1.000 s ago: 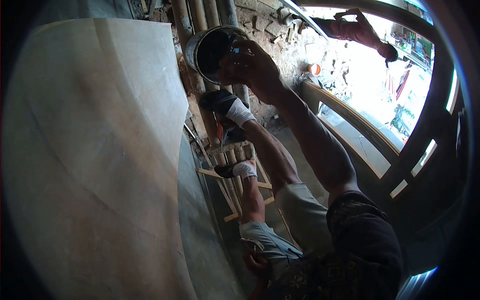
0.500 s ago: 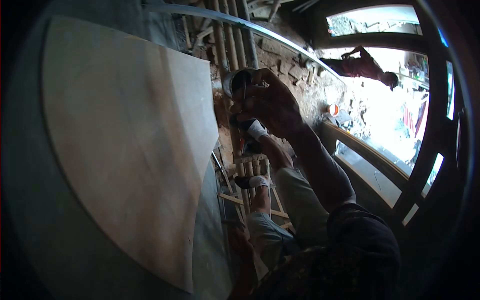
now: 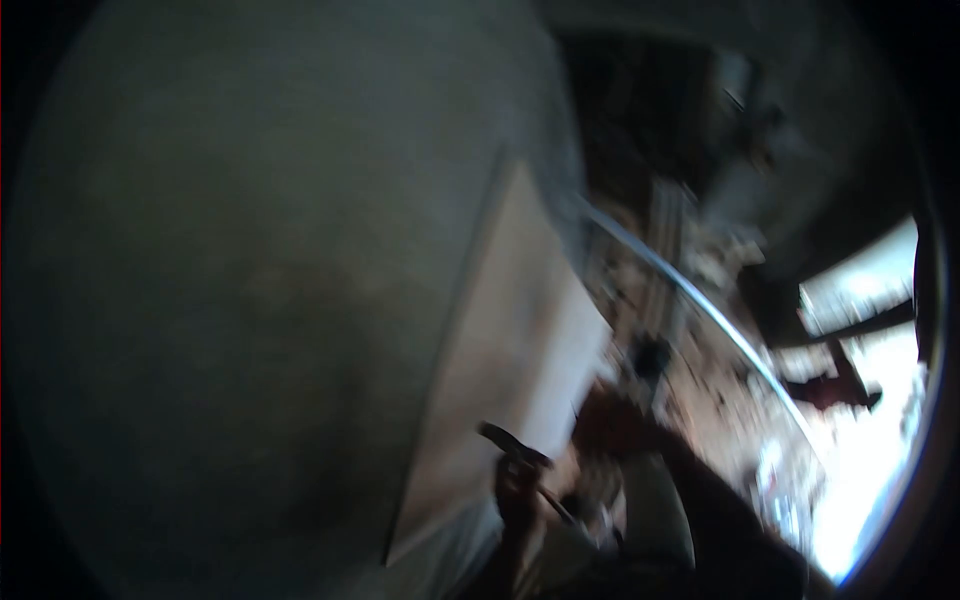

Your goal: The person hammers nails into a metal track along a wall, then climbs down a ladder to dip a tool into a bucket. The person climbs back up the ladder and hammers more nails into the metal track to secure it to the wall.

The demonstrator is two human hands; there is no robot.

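One hammer (image 3: 512,443), low in the view near 6 o'clock, is in the left hand (image 3: 517,492); fingers look curled closed round the handle just under the head, though blur hides each finger's hold. Toward 4 to 5 o'clock, the right hand (image 3: 608,422) appears just beside the near edge of a pale sheet panel (image 3: 510,350); cannot tell whether its fingers are spread or bent, nor whether they have hold of anything. Hammer head overlaps the panel's lower part in this view; contact not determinable. Risks, judged. (a) Slack or one-sided grip: the hammer could twist and its head mark the panel face. (b) Hands near each other: a swing toward 2 o'clock, poorly aimed, could catch the right hand. (c) Grip lost: the hammer could drop onto the trouser leg (image 3: 660,510) at 5 o'clock, or among the blurred rubble (image 3: 715,410) toward 4. (d) Long pale strip (image 3: 700,300), slanting from between 1 and 2 o'clock down to 4: depth unclear; if within reach, a raised right arm could knock it. Co-worker (image 3: 832,388), between 3 and 4 o'clock, appears well apart, so a stray blow reaching that person seems unlikely.
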